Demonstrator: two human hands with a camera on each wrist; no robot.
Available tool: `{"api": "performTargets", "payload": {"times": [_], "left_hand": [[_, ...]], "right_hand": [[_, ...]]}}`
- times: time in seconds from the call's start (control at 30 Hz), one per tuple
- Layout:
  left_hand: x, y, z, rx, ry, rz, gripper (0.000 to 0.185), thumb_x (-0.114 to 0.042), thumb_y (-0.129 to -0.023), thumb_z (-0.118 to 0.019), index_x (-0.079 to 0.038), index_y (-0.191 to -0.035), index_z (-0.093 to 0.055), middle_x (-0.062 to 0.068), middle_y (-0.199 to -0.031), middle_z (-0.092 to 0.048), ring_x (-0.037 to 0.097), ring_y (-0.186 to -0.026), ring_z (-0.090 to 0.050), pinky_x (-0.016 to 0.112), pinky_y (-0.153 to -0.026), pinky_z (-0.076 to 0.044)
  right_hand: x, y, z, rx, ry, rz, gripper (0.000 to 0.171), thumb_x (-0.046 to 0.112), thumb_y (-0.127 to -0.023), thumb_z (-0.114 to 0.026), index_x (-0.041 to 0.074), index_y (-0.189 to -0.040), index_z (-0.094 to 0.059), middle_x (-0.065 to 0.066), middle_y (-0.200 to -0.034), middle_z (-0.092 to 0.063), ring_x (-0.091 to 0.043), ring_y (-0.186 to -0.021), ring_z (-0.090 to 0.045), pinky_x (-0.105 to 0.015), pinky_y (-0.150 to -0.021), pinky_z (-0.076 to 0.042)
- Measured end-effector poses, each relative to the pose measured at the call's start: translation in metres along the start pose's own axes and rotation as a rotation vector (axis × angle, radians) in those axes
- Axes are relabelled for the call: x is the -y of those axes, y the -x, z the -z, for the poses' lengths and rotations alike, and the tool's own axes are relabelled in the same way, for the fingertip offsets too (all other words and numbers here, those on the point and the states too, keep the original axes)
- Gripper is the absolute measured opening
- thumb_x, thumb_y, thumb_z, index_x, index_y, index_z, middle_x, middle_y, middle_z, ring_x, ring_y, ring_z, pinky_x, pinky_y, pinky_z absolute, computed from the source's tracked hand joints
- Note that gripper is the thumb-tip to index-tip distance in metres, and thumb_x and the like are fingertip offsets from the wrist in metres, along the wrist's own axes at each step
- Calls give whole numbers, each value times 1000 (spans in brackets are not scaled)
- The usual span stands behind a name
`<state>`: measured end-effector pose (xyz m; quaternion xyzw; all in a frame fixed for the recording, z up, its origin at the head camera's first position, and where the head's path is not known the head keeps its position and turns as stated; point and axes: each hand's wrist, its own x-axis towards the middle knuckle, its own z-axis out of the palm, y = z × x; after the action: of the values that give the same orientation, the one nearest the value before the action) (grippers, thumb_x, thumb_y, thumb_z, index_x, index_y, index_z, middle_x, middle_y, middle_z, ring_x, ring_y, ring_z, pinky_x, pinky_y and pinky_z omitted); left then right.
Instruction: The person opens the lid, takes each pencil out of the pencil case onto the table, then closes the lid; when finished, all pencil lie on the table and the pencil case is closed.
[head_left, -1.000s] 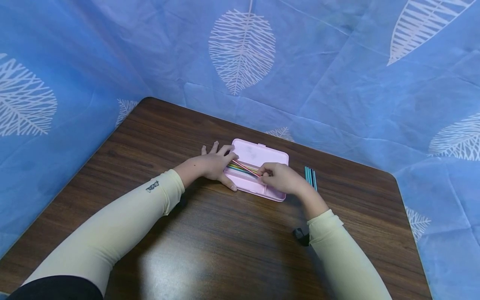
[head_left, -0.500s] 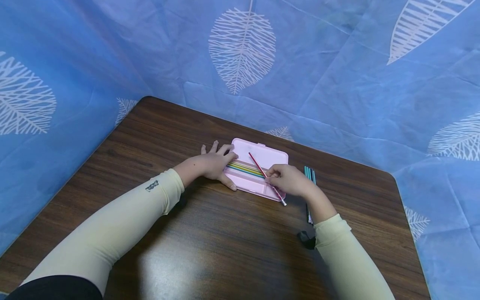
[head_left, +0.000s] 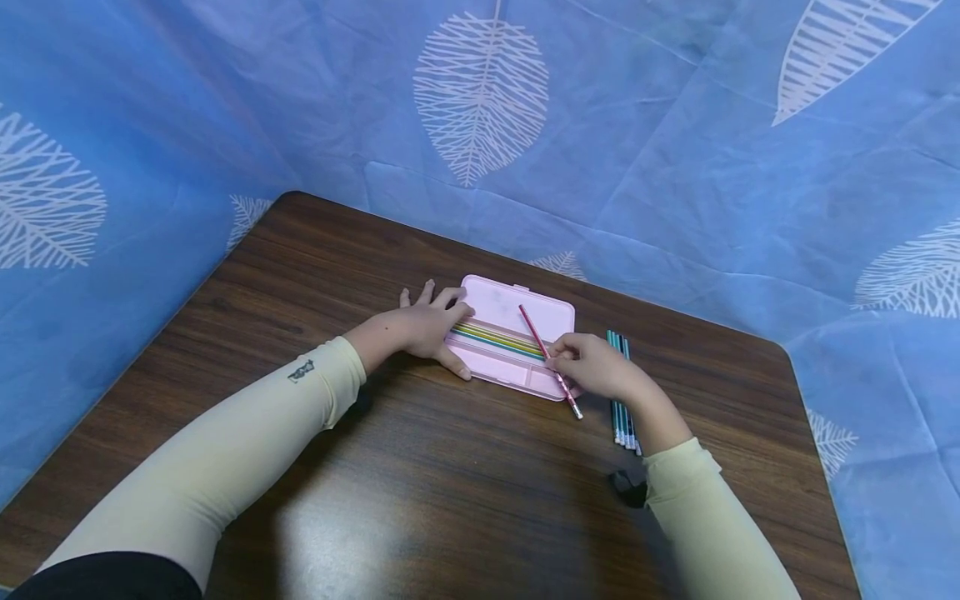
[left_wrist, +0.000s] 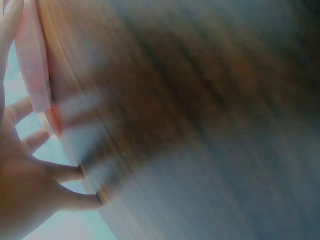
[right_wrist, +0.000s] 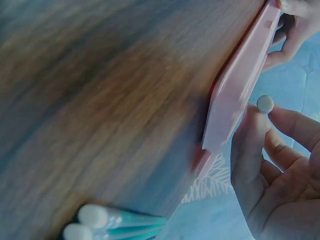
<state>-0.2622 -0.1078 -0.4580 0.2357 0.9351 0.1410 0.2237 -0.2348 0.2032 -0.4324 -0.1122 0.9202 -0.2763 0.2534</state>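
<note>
**Red pencil held over open case**

While the left hand (head_left: 420, 327) lies flat on the counter (head_left: 420, 483) with its fingers resting on the left end of the pink case (head_left: 517, 310), I log the right hand (head_left: 592, 367) pinching a red pencil (head_left: 542, 343) near its middle. Thumb and fingers are curled round the shaft; nothing else is in that hand. The pencil tilts across the case's right end, one end up over the lid, its white end (right_wrist: 265, 104) low, past the front edge. From the right wrist view that white end shows beside the fingertips (right_wrist: 252, 135).

Other pencils (head_left: 498, 337) lie lengthwise inside the tray. A teal bunch (head_left: 621, 392) lies on the counter just right of the case, near the right wrist.

Left wrist view is blurred; I can make out spread fingers (left_wrist: 60, 172) and a pink edge only.

My judgement on handling:
- keep the left hand pressing so the light case does not slide;
- keep the pinch near mid-shaft for balance;
- carry the low end clear of the case wall;
- avoid brushing the teal bunch, which would roll.
</note>
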Motion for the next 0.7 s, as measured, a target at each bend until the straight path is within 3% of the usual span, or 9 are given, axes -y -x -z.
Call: {"api": "performTargets", "payload": {"times": [0.37,0.7], "left_hand": [[12,-15,-10,-13,29,-7,127,-94,-67,-73,-30,-169,-31,6,-183,5,56,-165,9,87,-122,-2],[2,-2,-1,7,16,-1,116,-79,-80,-77,-27,-171,-27,7,-183,6,54,-165,10,83,-126,-3]], "right_hand": [[-15,13,8,-3,-102,-59,26,21,-110,-62,1,-126,-66,-9,-91,-65,-15,-69,-66,-37,-68,-66],[-33,30,19,-35,-137,-104,34,23,-111,-60,-2,-132,-62,-7,-89,-63,-15,-73,-66,-34,-70,-66]]}}
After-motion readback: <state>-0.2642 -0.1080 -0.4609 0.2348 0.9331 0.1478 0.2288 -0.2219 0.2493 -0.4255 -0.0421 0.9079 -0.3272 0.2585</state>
